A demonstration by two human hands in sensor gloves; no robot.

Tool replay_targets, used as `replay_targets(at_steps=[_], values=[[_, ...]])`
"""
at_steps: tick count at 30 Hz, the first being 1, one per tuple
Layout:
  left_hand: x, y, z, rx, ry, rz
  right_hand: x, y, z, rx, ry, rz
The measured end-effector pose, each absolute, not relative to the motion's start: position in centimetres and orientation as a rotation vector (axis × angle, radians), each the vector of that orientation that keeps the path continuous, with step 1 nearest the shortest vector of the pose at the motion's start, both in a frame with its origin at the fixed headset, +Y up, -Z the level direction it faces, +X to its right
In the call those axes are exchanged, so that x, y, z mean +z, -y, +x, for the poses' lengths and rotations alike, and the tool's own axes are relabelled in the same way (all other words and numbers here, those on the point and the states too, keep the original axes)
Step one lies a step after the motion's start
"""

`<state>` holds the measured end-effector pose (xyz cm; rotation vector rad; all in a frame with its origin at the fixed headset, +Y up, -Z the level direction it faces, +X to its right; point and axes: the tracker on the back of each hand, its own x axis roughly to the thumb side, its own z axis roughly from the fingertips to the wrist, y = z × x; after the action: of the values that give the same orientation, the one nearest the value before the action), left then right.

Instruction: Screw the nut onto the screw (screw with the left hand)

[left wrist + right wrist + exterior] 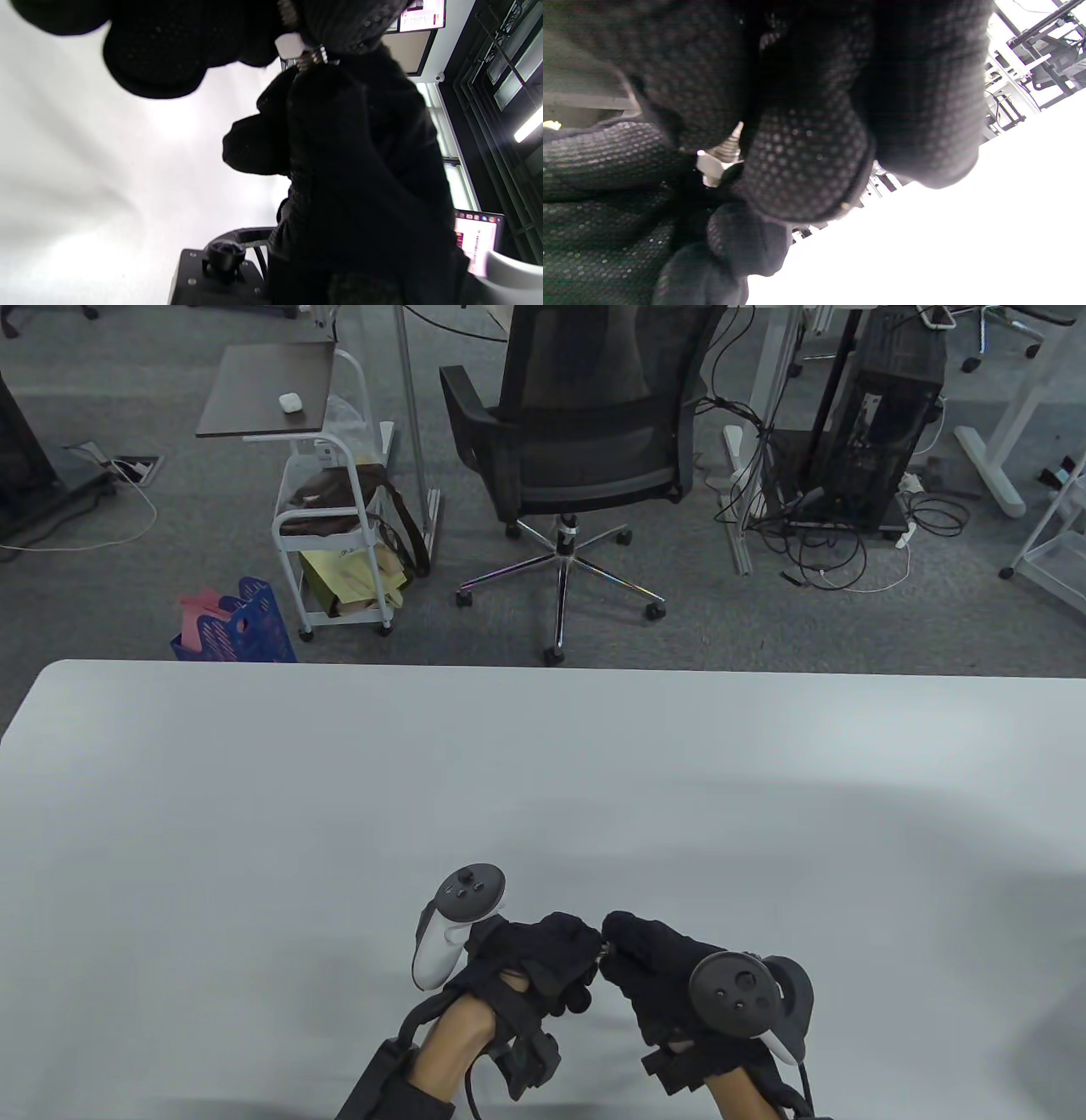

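Low in the table view my two gloved hands meet over the white table [543,780]. Between the fingertips shows a small metal screw [604,952]. My left hand [577,959] pinches the silver hex nut [289,45] [709,167] at its fingertips [157,51]. My right hand [632,950] [360,169] curls its fingers [806,169] round the threaded screw [318,55] [727,147], which runs into the nut. The screw's far end is hidden inside the right glove. Both hands hover just above the tabletop.
Each hand carries a tracker, the left one [454,925] and the right one [747,997]. Beyond the table's far edge stand a black office chair [585,449], a white cart [331,534] and a blue basket [237,623].
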<state>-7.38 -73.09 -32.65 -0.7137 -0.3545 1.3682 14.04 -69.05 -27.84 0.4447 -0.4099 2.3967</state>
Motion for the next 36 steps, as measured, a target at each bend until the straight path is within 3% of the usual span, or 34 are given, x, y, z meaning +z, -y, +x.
replay_targets(at_steps=[4, 12, 19, 29, 32, 36], values=[[-32.55, 73.32, -7.51, 1.365, 0.296, -0.678, -27.82, 69.02, 14.13, 2.397, 0.423, 0.44], [-32.67, 73.29, -7.42, 1.384, 0.35, -0.738, -27.81, 69.05, 13.98, 2.402, 0.416, 0.455], [-32.65, 73.19, -7.42, 1.36, 0.307, -0.674, -27.78, 69.02, 13.9, 2.406, 0.412, 0.453], [-32.54, 73.45, -7.41, 1.377, 0.345, -0.754, -27.89, 69.12, 13.8, 2.426, 0.384, 0.463], [-32.57, 73.52, -7.42, 1.358, 0.289, -0.687, -27.88, 69.1, 13.82, 2.418, 0.388, 0.457], [-32.61, 73.17, -7.28, 1.352, 0.327, -0.708, -27.83, 69.1, 13.7, 2.427, 0.394, 0.465]])
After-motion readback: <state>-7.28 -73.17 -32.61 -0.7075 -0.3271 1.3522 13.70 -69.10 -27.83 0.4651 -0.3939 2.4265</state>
